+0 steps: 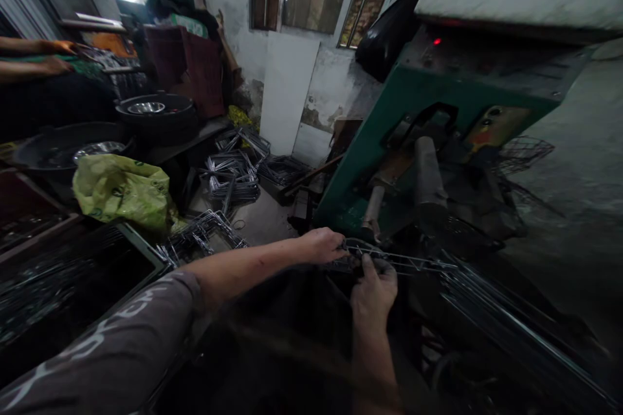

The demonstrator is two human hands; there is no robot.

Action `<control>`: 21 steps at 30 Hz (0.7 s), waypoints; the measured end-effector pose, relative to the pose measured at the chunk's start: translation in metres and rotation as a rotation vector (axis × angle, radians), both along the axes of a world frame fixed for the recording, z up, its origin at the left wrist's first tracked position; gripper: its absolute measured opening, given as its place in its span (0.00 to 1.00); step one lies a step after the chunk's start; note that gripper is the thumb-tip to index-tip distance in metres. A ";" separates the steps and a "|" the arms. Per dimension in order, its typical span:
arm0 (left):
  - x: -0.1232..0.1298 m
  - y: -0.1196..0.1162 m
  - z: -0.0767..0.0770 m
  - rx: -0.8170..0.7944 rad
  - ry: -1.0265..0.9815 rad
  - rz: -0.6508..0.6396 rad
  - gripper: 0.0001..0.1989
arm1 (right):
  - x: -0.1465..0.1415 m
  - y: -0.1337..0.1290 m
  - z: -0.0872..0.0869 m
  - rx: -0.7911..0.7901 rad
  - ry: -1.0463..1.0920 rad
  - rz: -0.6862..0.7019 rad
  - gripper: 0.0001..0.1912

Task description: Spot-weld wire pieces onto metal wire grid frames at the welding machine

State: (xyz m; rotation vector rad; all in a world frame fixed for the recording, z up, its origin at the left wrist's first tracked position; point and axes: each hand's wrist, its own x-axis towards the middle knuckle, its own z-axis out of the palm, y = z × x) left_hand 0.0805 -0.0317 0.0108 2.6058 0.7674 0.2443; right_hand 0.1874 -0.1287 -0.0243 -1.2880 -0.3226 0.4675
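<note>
A thin metal wire frame (403,260) stretches out to the right in front of the green machine. My left hand (320,245) is closed on its near left end. Just below and to the right, my right hand (376,286) has its thumb and fingers pinched together at the same frame; the exact grip is partly hidden by the fingers. Above my hands is the machine's lower metal rod (374,206), and a thicker cylinder (429,172) juts out beside it. Long loose wires (506,318) lie to the right of the frame's far end.
The green machine (357,142) with a red light fills the right side. Piles of bent wire frames (231,175) lie on the floor ahead. A yellow-green sack (121,191), dark tubs (158,120) and a co-worker's hands (56,65) are at left.
</note>
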 end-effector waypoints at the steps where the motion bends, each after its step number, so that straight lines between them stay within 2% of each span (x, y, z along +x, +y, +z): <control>1: 0.002 0.001 -0.001 -0.002 -0.008 -0.007 0.18 | 0.001 0.001 -0.002 0.000 -0.009 -0.006 0.23; 6: 0.006 0.004 -0.003 -0.040 -0.054 -0.003 0.18 | 0.006 0.007 -0.007 0.017 -0.039 -0.028 0.22; 10: 0.007 0.005 0.001 -0.094 -0.068 -0.006 0.17 | 0.011 0.012 -0.009 0.018 -0.118 -0.054 0.20; 14: 0.011 0.007 0.003 -0.092 -0.061 0.021 0.16 | 0.017 0.017 -0.010 0.051 -0.093 -0.039 0.21; 18: 0.017 0.010 -0.001 -0.091 -0.090 0.014 0.16 | 0.023 0.021 -0.012 0.052 -0.084 -0.062 0.21; 21: 0.020 0.012 -0.006 -0.089 -0.113 0.027 0.16 | 0.027 0.022 -0.015 0.033 -0.127 -0.028 0.20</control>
